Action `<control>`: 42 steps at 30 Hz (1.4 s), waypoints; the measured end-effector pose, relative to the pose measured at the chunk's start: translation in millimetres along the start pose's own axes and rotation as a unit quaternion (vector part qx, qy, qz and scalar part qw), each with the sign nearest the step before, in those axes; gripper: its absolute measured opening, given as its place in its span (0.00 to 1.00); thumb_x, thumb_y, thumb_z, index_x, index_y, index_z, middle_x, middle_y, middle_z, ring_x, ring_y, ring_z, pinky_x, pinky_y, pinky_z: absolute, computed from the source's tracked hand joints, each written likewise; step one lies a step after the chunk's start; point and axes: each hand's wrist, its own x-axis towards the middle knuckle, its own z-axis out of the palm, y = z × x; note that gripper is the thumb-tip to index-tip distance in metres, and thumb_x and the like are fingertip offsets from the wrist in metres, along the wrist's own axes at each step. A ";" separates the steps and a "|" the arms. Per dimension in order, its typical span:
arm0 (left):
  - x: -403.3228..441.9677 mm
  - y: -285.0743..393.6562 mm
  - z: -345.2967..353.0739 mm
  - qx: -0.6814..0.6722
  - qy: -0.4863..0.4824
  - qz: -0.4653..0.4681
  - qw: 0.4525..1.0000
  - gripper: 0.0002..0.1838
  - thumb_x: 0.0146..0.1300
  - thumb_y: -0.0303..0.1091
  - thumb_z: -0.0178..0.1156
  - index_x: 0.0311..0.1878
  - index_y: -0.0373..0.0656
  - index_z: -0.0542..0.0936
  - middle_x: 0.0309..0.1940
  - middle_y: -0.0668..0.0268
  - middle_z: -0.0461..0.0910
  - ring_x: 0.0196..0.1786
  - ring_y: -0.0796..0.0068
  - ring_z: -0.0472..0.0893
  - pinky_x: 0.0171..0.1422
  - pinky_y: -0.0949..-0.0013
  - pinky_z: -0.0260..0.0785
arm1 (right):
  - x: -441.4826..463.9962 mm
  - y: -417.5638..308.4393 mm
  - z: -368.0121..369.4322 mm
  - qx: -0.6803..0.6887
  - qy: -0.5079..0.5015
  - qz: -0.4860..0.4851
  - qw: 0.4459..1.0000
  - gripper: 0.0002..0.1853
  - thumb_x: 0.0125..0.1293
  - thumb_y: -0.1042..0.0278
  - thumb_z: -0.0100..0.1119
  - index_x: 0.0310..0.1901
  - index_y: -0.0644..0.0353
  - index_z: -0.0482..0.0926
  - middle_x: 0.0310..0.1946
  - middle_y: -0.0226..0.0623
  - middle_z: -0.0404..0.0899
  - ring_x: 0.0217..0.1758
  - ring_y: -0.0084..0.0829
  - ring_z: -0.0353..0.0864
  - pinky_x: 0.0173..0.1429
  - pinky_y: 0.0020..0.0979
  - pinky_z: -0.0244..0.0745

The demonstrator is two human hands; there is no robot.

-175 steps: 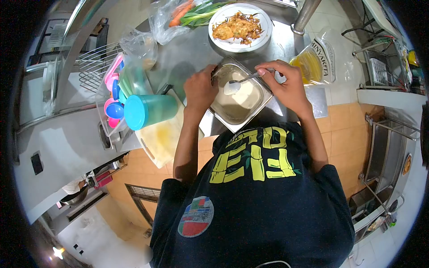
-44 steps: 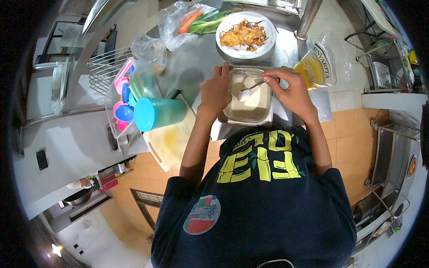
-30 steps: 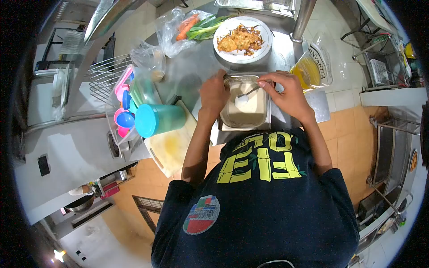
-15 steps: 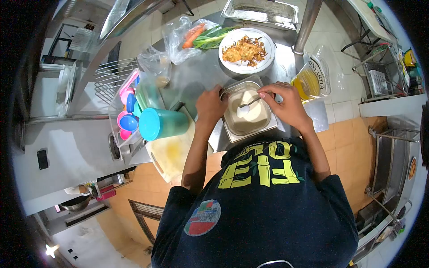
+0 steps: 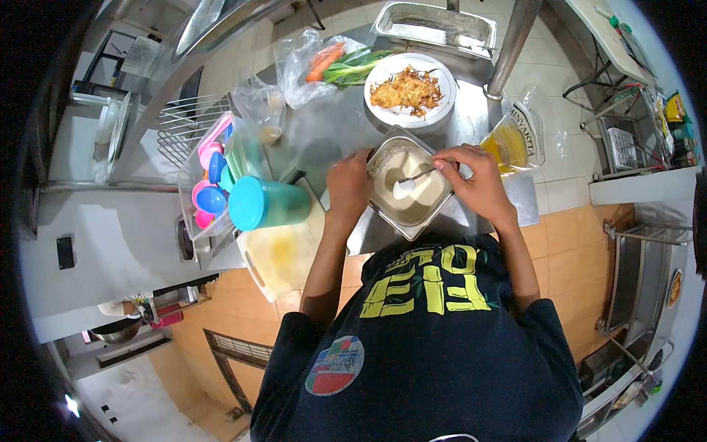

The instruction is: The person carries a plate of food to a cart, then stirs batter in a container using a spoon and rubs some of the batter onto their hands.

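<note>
A rectangular metal pan (image 5: 398, 226) stands turned cornerwise on the steel counter in front of my body. Pale, creamy batter (image 5: 412, 210) fills its lower part. My left hand (image 5: 349, 186) grips the pan's left rim, fingers closed over the edge. Between thumb and fingers, my right hand (image 5: 477, 180) pinches the handle of a small metal spoon (image 5: 420, 175). White matter, perhaps powder, covers the spoon's bowl, which is over or touching the batter; I cannot tell which. Beyond the pan, a white plate (image 5: 377, 112) carries browned fried fritters (image 5: 405, 92).
Left are a turquoise lidded pitcher (image 5: 269, 204), a stained cutting board (image 5: 276, 258) and a clear bin (image 5: 188, 193) of colourful scoops. Carrots (image 5: 324, 62) and green leaves lie behind. A bag of yellow oil (image 5: 508, 147) and a metal post (image 5: 513, 48) stand right.
The pan has turned under my left hand and now sits cornerwise. The spoon has shifted slightly with my right hand. A white patch on the batter no longer shows.
</note>
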 end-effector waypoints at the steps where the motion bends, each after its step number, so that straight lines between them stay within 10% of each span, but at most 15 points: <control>1: 2.3 -0.3 1.0 0.004 -0.005 -0.003 1.000 0.22 0.55 0.26 0.64 0.56 0.48 0.84 0.43 0.53 0.88 0.45 0.47 0.87 0.51 0.49 0.78 | 0.3 -0.7 -1.1 0.006 -0.002 0.007 1.000 0.06 0.67 0.68 0.70 0.42 0.60 0.88 0.32 0.43 0.87 0.30 0.37 0.83 0.40 0.37 0.76; 21: 17.2 10.1 10.0 0.042 0.032 -0.068 0.996 0.15 0.60 0.51 0.71 0.37 0.51 0.89 0.29 0.55 0.87 0.34 0.50 0.87 0.38 0.50 0.79 | -1.0 5.9 2.7 -0.017 -0.001 0.004 1.000 0.06 0.67 0.67 0.70 0.42 0.59 0.89 0.33 0.42 0.88 0.30 0.36 0.83 0.42 0.37 0.76; 42: 37.5 18.7 -26.7 0.124 -0.253 -0.135 0.950 0.32 0.54 0.67 0.71 0.43 0.44 0.90 0.40 0.53 0.89 0.47 0.48 0.89 0.49 0.51 0.81 | -3.8 6.4 0.1 -0.014 0.019 0.006 1.000 0.06 0.68 0.66 0.70 0.42 0.56 0.89 0.30 0.40 0.85 0.28 0.37 0.80 0.42 0.37 0.73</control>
